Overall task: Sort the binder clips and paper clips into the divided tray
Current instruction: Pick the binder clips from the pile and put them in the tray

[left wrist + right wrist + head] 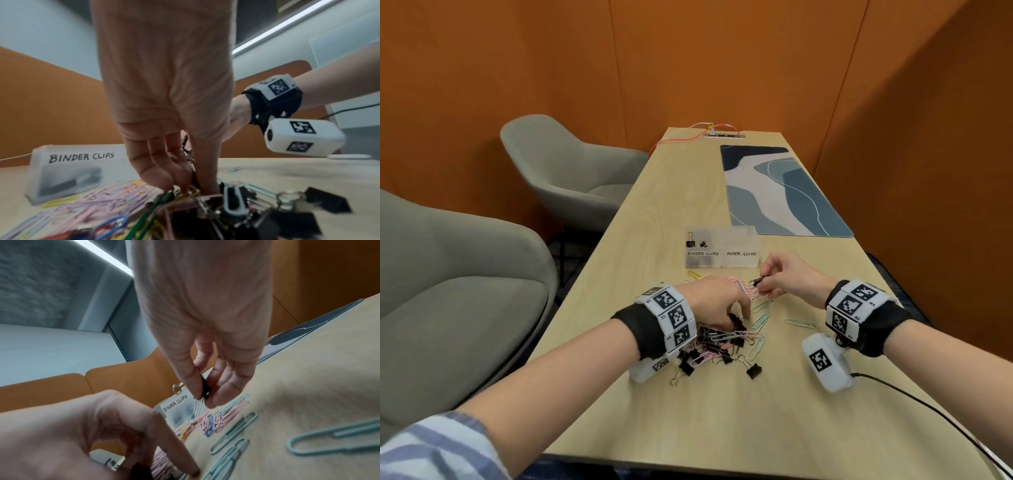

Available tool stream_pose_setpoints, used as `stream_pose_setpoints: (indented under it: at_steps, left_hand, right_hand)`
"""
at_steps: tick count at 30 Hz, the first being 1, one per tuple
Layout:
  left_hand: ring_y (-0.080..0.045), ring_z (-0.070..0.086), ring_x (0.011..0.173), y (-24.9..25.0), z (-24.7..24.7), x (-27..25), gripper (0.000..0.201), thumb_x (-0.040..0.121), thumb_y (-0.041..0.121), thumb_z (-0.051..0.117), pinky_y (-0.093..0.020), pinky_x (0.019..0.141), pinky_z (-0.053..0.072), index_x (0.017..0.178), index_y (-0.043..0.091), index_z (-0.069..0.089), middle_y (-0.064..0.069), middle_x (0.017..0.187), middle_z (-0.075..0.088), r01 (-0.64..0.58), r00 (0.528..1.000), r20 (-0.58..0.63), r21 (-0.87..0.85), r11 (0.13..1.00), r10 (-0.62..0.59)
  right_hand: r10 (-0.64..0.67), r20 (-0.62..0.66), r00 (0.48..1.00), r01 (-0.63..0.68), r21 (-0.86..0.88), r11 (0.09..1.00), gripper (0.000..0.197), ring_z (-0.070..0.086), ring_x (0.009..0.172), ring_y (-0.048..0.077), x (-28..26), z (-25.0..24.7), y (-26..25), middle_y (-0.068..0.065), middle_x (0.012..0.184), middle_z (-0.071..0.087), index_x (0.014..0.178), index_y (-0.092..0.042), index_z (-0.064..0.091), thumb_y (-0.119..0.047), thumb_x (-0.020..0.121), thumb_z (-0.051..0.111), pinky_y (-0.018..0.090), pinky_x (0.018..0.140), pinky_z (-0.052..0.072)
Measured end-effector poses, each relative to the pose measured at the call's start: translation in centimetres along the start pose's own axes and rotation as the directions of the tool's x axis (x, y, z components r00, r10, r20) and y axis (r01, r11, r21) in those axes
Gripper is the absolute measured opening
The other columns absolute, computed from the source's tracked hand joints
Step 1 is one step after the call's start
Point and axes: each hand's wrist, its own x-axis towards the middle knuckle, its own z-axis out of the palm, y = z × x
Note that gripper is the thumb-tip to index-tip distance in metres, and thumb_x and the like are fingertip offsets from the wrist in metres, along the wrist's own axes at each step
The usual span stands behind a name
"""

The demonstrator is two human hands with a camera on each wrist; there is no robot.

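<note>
The clear divided tray [722, 262], labelled BINDER CLIPS on the left and PAPER CLIPS on the right, stands mid-table; a few black binder clips [697, 241] lie in its left part. In front of it sprawls a mixed pile of coloured paper clips and black binder clips [717, 346]. My left hand [739, 317] reaches down into the pile, fingertips [164, 181] and thumb pinching a black binder clip [738, 323]. My right hand [762, 284] hovers just above the table near the tray, pinching a small black binder clip [204, 389] whose wire handles hang down.
Loose teal paper clips [799, 323] lie right of the pile. A blue patterned mat [780, 192] covers the far right of the table. Two grey chairs [571, 171] stand to the left. A black cable [928, 411] trails from my right wrist camera.
</note>
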Motion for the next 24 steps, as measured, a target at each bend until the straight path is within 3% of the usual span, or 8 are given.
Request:
stream_pose_setpoints:
  at_steps: [6,10,13,16,19,21,24]
  left_hand:
    - [-0.014,0.048,0.079,-0.2,0.5,0.4,0.026,0.082,0.021,0.068,-0.023,0.068,0.036,0.107,0.016,0.066,0.004,0.083,0.052,-0.010,0.998,-0.061,0.024,1.000,0.011]
    - [-0.011,0.050,0.075,-1.5,-0.4,0.3,0.026,0.085,0.027,0.067,-0.017,0.062,0.036,0.107,0.014,0.066,0.006,0.080,0.053,0.041,0.980,-0.187,-0.105,0.994,-0.060]
    - [-0.004,0.051,0.061,-3.3,-2.0,0.4,0.022,0.085,0.024,0.068,-0.006,0.052,0.035,0.100,0.008,0.069,0.010,0.069,0.054,0.111,0.924,-0.320,-0.301,0.947,-0.210]
    - [-0.008,0.055,0.058,-5.7,-4.0,1.2,0.019,0.084,0.020,0.069,-0.019,0.058,0.047,0.095,0.003,0.071,0.000,0.070,0.065,0.196,0.815,-0.388,-0.516,0.834,-0.432]
    - [-0.014,0.058,0.058,-7.6,-5.1,2.4,0.013,0.083,0.019,0.070,-0.031,0.075,0.056,0.086,0.006,0.071,-0.010,0.078,0.070,0.280,0.733,-0.349,-0.627,0.727,-0.583]
    - [-0.010,0.056,0.054,-8.4,-5.3,3.1,0.011,0.081,0.018,0.073,-0.030,0.074,0.057,0.075,0.012,0.067,-0.005,0.071,0.066,0.325,0.707,-0.307,-0.658,0.679,-0.636]
    - [-0.012,0.059,0.055,-9.3,-5.3,3.9,0.010,0.079,0.012,0.074,-0.030,0.076,0.059,0.084,0.005,0.070,-0.003,0.064,0.063,0.320,0.700,-0.242,-0.735,0.598,-0.672]
  right_hand:
    - [0.004,-0.005,1.000,-0.004,0.002,1.000,0.026,0.060,0.059,0.020,-0.1,-0.2,0.2,0.011,0.067,0.058,0.072,-0.009,0.048,0.011,0.079,0.062,0.017,0.047,0.051]
    - [0.013,-0.049,0.999,-0.010,0.053,0.999,0.027,0.060,0.060,0.022,0.4,-0.2,0.1,0.012,0.066,0.057,0.070,-0.009,0.048,0.013,0.078,0.062,0.019,0.048,0.053]
    - [0.042,-0.044,0.998,-0.033,0.189,0.981,0.028,0.060,0.062,0.023,1.1,-0.3,-0.9,0.014,0.070,0.056,0.072,-0.008,0.047,0.016,0.078,0.060,0.020,0.050,0.056]
    - [0.063,-0.034,0.997,-0.048,0.335,0.941,0.026,0.062,0.065,0.025,2.7,-0.2,-2.8,0.016,0.075,0.057,0.074,-0.007,0.048,0.016,0.079,0.059,0.023,0.053,0.058]
    - [0.071,-0.077,0.995,-0.034,0.404,0.914,0.023,0.062,0.065,0.025,4.9,0.4,-4.7,0.016,0.077,0.057,0.073,-0.005,0.049,0.016,0.081,0.057,0.023,0.052,0.058]
    - [0.070,-0.113,0.991,-0.020,0.389,0.921,0.023,0.062,0.064,0.025,6.5,1.1,-5.6,0.016,0.077,0.057,0.071,-0.004,0.051,0.016,0.080,0.058,0.024,0.054,0.059]
    - [0.086,-0.177,0.980,-0.033,0.281,0.959,0.023,0.067,0.075,0.030,8.5,2.2,-6.4,0.017,0.078,0.062,0.065,-0.006,0.057,0.014,0.073,0.064,0.038,0.075,0.060]
